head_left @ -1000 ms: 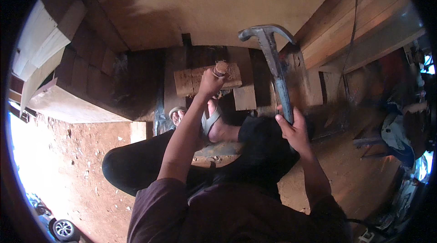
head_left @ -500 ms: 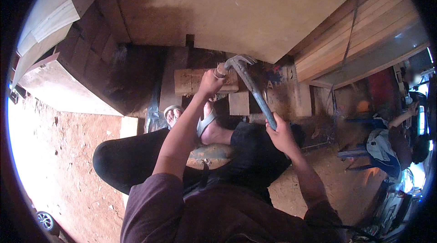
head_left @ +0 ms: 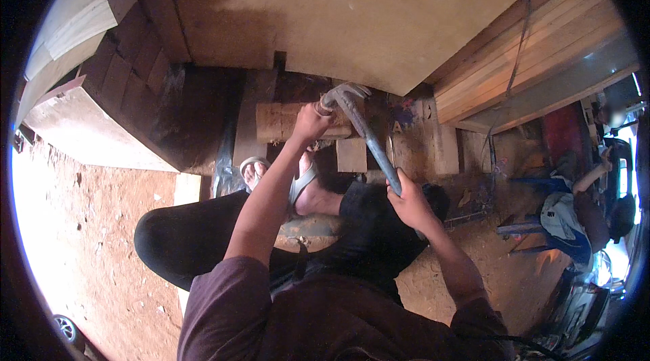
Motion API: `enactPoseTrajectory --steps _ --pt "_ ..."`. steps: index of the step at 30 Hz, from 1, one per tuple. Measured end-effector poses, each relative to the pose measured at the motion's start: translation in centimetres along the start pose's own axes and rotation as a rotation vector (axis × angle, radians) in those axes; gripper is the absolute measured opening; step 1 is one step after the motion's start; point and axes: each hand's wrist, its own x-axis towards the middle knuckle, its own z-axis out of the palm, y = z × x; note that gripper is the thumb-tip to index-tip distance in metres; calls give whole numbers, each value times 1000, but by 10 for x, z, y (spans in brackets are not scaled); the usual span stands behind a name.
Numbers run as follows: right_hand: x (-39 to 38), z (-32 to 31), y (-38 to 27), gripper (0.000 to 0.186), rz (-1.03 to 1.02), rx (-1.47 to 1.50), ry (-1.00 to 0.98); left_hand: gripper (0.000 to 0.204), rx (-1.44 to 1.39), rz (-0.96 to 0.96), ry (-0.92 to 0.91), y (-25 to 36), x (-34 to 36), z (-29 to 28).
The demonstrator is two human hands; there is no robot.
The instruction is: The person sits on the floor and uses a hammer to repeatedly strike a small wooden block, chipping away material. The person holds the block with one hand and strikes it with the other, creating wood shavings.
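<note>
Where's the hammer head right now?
In the head view the hammer head sits just above centre, down by the left hand on the small wooden block, while the right hand grips the handle lower right.

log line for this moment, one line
left hand steadies wood block | right hand grips claw hammer | hammer head at block
</note>
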Motion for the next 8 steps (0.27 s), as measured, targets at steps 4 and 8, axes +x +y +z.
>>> enactPoseTrajectory --steps 4,8 --pt "1 -18 -10 12 78 61 -14 30 -15 -67 11 1 0 1" --pt "-10 -33 -36 13 122 170 86 30 48 37 53 -9 -1 5"
